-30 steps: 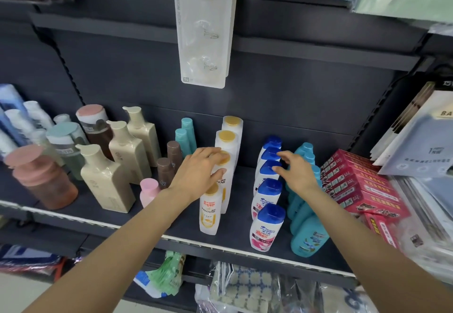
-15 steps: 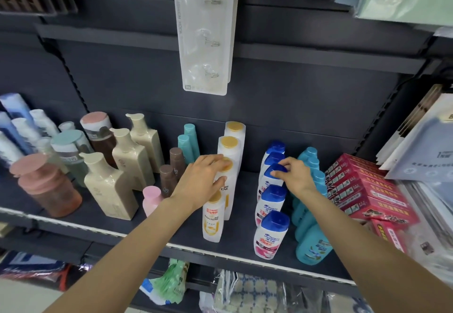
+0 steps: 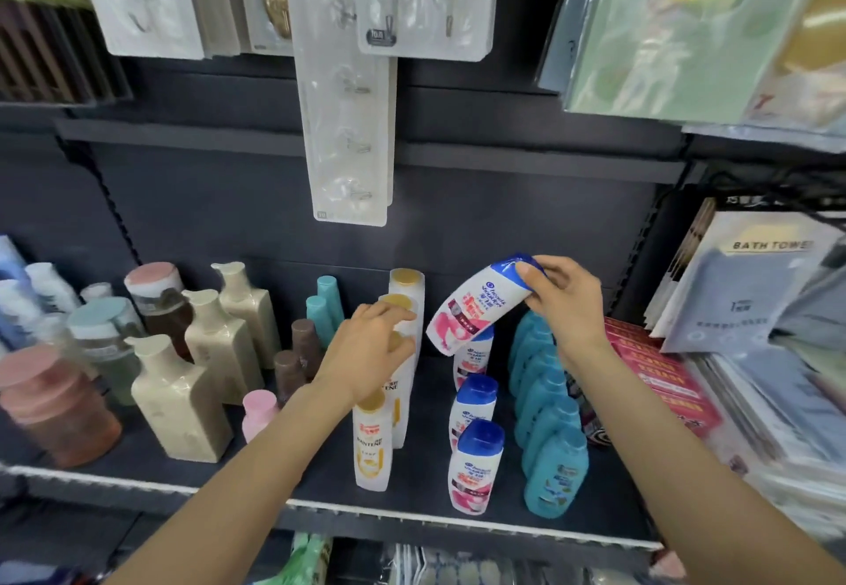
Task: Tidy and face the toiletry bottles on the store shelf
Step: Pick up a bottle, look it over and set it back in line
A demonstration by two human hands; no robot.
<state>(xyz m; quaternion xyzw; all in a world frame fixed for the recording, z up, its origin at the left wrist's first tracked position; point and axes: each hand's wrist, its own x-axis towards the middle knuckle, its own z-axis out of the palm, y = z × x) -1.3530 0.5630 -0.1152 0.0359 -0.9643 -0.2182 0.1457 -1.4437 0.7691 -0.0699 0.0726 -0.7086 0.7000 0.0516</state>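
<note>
The right hand (image 3: pixel 565 305) grips a white plastic shampoo bottle with a blue cap (image 3: pixel 478 305) by its cap end, fingers curled, tilted in the air above the dark shelf (image 3: pixel 320 470). The left hand (image 3: pixel 366 355) rests relaxed fingers on the row of white, gold-capped bottles (image 3: pixel 403 310) standing on that shelf.

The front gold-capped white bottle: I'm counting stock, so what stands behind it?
Behind the front gold-capped bottle, more gold-capped white bottles run back in a row. The left hand rests over the middle ones, covering their caps, so the exact count cannot be read.
</note>
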